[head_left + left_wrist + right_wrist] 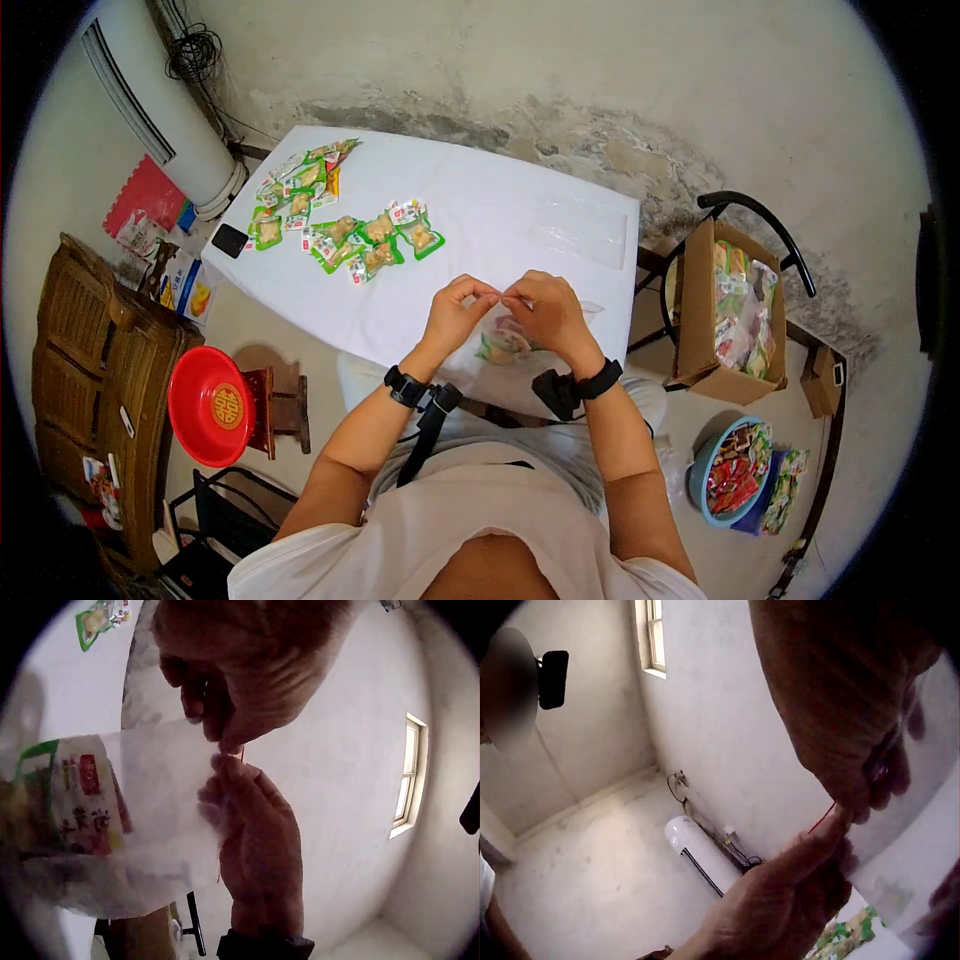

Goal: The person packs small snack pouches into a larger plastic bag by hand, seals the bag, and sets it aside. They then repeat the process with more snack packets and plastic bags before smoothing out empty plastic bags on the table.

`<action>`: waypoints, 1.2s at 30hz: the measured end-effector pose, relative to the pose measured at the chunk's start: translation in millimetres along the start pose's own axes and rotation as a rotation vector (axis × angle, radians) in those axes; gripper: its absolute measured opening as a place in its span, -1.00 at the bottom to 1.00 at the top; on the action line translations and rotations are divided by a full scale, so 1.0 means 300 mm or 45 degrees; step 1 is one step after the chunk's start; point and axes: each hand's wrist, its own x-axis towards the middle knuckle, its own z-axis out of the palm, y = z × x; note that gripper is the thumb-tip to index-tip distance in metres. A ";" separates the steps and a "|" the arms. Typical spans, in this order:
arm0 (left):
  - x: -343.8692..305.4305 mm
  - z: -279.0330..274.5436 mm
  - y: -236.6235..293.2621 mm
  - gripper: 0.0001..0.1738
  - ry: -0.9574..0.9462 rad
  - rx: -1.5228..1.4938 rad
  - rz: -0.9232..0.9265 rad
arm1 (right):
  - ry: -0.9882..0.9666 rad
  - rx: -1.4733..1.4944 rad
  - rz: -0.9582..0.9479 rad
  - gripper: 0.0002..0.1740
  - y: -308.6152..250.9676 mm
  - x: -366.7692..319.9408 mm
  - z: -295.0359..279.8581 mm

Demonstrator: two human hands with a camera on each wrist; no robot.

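A clear plastic bag (541, 352) with green-and-white packets inside hangs below both hands at the table's near edge. My left hand (455, 318) and right hand (548, 312) meet at its mouth, fingertips nearly touching and pinching the gathered plastic. In the left wrist view the bag (161, 802) stretches sideways from the fingers, a printed packet (86, 799) showing through. A thin red string (242, 754) sticks out at the fingertips; the right wrist view shows this string (822, 818) too. The curled fingers partly hide the bag's mouth.
Green-edged food packets (380, 229) lie on the white table (480, 180), with a black phone (229, 240) at its left edge. Flat clear plastic (580, 228) lies at the right. Beyond stand a packet-filled cardboard box (697, 345), a blue basin (703, 490) and a red basin (190, 400).
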 end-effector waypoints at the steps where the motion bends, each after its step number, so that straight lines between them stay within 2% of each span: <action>1: -0.002 0.002 -0.001 -0.92 0.007 0.001 0.008 | -0.001 0.019 0.009 -0.91 0.004 -0.002 -0.001; 9: -0.001 0.011 0.012 -0.95 -0.057 -0.097 -0.017 | 0.008 0.048 0.010 -0.92 0.000 -0.009 -0.013; 14: -0.007 0.009 0.004 -0.93 -0.028 -0.026 0.002 | -0.039 0.046 0.111 -0.93 0.010 -0.025 -0.068; 16: -0.008 0.008 0.001 -0.92 -0.004 -0.023 -0.095 | -0.040 0.058 0.145 -0.93 0.012 -0.034 -0.088; 18: -0.002 0.011 0.006 -0.92 -0.029 -0.058 -0.077 | -0.039 0.069 0.187 -0.93 0.017 -0.042 -0.093; 20: 0.004 0.013 0.027 -0.90 -0.053 -0.090 -0.061 | -0.018 0.018 0.079 -0.91 0.028 -0.044 -0.088; 23: 0.014 0.014 0.058 -0.89 -0.147 0.000 0.030 | -0.044 0.040 0.070 -0.90 0.024 -0.043 -0.088; 25: 0.022 0.017 0.042 -0.89 -0.181 0.028 -0.076 | -0.074 0.021 0.089 -0.90 0.015 -0.042 -0.107; 36: 0.012 0.006 0.049 -0.90 -0.140 0.031 -0.149 | -0.133 -0.026 0.269 -0.90 0.077 -0.118 -0.227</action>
